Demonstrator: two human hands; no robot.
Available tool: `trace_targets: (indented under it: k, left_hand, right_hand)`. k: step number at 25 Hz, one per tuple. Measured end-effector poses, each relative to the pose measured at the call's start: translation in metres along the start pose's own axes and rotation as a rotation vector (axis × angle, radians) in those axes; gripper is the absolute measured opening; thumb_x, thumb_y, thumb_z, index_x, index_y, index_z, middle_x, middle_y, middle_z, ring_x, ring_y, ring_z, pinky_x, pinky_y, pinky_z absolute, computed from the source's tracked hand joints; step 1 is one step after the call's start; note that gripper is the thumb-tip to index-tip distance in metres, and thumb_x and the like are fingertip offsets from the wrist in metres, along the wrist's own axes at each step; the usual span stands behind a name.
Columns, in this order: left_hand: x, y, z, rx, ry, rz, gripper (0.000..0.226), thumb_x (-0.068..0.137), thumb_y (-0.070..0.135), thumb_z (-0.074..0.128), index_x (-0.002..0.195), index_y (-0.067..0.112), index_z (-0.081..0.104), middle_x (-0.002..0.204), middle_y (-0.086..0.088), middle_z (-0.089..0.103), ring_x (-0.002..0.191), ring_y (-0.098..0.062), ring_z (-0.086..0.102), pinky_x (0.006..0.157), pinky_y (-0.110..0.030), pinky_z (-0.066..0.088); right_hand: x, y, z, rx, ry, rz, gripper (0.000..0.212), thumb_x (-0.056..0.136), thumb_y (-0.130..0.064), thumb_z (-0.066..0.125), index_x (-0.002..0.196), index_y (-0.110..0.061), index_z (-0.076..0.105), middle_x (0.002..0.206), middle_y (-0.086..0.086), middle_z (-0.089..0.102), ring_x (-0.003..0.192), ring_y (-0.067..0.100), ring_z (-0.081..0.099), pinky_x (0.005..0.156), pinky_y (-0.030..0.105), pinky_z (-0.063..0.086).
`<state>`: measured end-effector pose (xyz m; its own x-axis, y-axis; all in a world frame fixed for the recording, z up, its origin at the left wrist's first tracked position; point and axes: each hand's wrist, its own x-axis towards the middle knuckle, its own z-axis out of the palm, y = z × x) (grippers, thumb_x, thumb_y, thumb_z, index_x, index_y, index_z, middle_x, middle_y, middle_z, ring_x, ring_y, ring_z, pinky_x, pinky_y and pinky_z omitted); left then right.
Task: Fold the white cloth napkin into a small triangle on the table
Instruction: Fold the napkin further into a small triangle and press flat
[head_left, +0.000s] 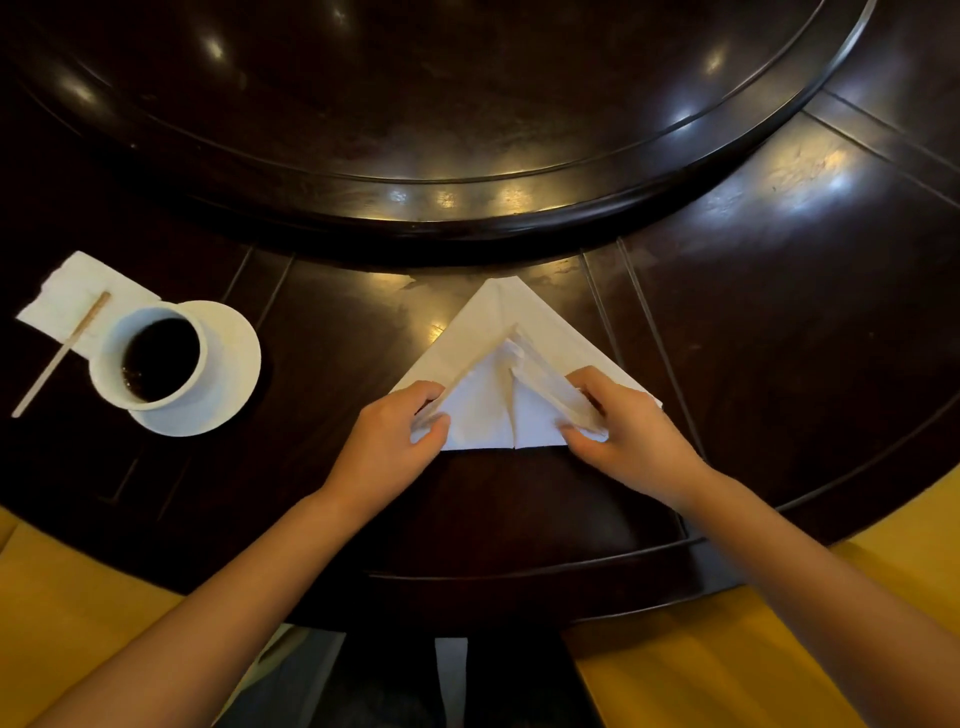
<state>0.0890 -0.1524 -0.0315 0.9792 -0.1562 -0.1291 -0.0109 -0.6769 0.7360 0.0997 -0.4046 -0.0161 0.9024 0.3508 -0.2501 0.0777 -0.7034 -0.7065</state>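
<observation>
The dark counter (753, 291) lies bare to the right of the white napkin (488, 338), so a hand could pass freely there. Bare counter also runs between the napkin and the person, under both forearms. Beyond the napkin's tip, the raised rim of a round turntable (467, 208) blocks the far side. Well to the left stand a cup of dark drink (150, 358) on a saucer (228, 374), and a stir stick (57, 358) on a paper napkin (67, 291).
</observation>
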Motion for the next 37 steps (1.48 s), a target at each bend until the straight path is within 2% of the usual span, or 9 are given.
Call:
trace_targets:
  k: [3, 9, 15, 21, 26, 30, 32, 34, 37]
  left_hand:
    - [-0.001, 0.001, 0.002, 0.015, 0.050, -0.023, 0.018, 0.087, 0.011, 0.060, 0.104, 0.006, 0.065, 0.094, 0.000, 0.065, 0.085, -0.009, 0.057, 0.071, 0.000, 0.034]
    - [0.010, 0.016, 0.003, 0.051, 0.241, -0.067, 0.022, 0.092, 0.012, 0.056, 0.109, 0.004, 0.065, 0.099, -0.005, 0.067, 0.088, -0.009, 0.057, 0.074, -0.007, 0.037]
    - [0.039, 0.021, 0.016, 0.178, 0.283, -0.097, 0.018, 0.094, 0.015, 0.049, 0.102, 0.007, 0.063, 0.090, -0.004, 0.064, 0.080, -0.013, 0.055, 0.063, -0.021, 0.036]
    - [0.065, 0.012, 0.011, 0.318, 0.212, -0.048, 0.017, 0.096, 0.019, 0.046, 0.098, 0.007, 0.059, 0.070, -0.005, 0.058, 0.060, -0.024, 0.054, 0.050, -0.030, 0.034]
    - [0.068, 0.005, 0.020, 0.330, 0.292, -0.046, 0.012, 0.093, 0.015, 0.053, 0.088, 0.006, 0.060, 0.076, -0.007, 0.057, 0.065, -0.024, 0.055, 0.048, -0.035, 0.044]
    - [0.066, -0.002, 0.030, 0.465, 0.401, 0.013, 0.014, 0.086, 0.013, 0.057, 0.098, 0.008, 0.061, 0.088, -0.009, 0.061, 0.080, -0.028, 0.056, 0.065, -0.037, 0.041]
    - [0.066, -0.001, 0.029, 0.536, 0.397, 0.011, 0.032, 0.087, 0.017, 0.054, 0.119, 0.011, 0.054, 0.117, -0.011, 0.059, 0.111, -0.027, 0.050, 0.090, -0.045, 0.035]
    - [0.069, 0.010, 0.031, 0.591, 0.275, 0.097, 0.052, 0.091, 0.027, 0.040, 0.140, 0.013, 0.034, 0.147, -0.009, 0.037, 0.138, -0.023, 0.025, 0.108, -0.051, 0.011]
    - [0.076, 0.025, 0.049, 0.701, 0.025, 0.241, 0.061, 0.091, 0.040, 0.023, 0.148, 0.019, 0.011, 0.157, -0.006, 0.014, 0.144, -0.020, 0.004, 0.111, -0.052, -0.002]
  right_hand:
    - [-0.002, -0.002, 0.001, 0.135, 0.155, 0.122, 0.001, 0.086, -0.017, 0.063, 0.086, -0.017, 0.064, 0.079, -0.005, 0.062, 0.070, 0.008, 0.056, 0.062, 0.021, 0.042]
    - [0.012, -0.019, -0.003, 0.098, 0.355, 0.144, 0.004, 0.087, -0.020, 0.061, 0.085, -0.018, 0.064, 0.076, -0.008, 0.061, 0.071, 0.006, 0.057, 0.059, 0.022, 0.044]
    - [0.052, -0.005, 0.000, -0.296, 0.348, 0.136, 0.015, 0.092, -0.020, 0.050, 0.091, -0.007, 0.056, 0.098, 0.011, 0.057, 0.094, 0.026, 0.051, 0.077, 0.037, 0.040]
    - [0.063, 0.003, 0.001, -0.305, 0.452, 0.120, 0.017, 0.093, -0.020, 0.049, 0.083, -0.008, 0.056, 0.079, 0.008, 0.059, 0.079, 0.024, 0.051, 0.062, 0.037, 0.044]
    - [0.075, 0.009, 0.002, -0.343, 0.471, 0.127, 0.020, 0.092, -0.026, 0.051, 0.082, -0.010, 0.057, 0.074, 0.006, 0.059, 0.081, 0.024, 0.048, 0.053, 0.033, 0.041]
    - [0.082, 0.016, 0.008, -0.412, 0.522, 0.075, 0.023, 0.090, -0.028, 0.050, 0.076, -0.011, 0.057, 0.068, 0.005, 0.058, 0.075, 0.025, 0.049, 0.045, 0.032, 0.041]
    - [0.081, 0.020, 0.011, -0.418, 0.536, 0.054, 0.025, 0.089, -0.030, 0.048, 0.076, -0.011, 0.057, 0.069, 0.005, 0.058, 0.075, 0.026, 0.050, 0.045, 0.032, 0.042]
    - [0.079, 0.024, 0.014, -0.412, 0.542, 0.035, 0.026, 0.089, -0.031, 0.046, 0.079, -0.010, 0.058, 0.072, 0.005, 0.060, 0.076, 0.026, 0.051, 0.048, 0.034, 0.044]
    - [0.079, 0.025, 0.014, -0.392, 0.547, 0.030, 0.026, 0.088, -0.031, 0.046, 0.082, -0.010, 0.059, 0.077, 0.007, 0.062, 0.078, 0.028, 0.053, 0.052, 0.036, 0.046]
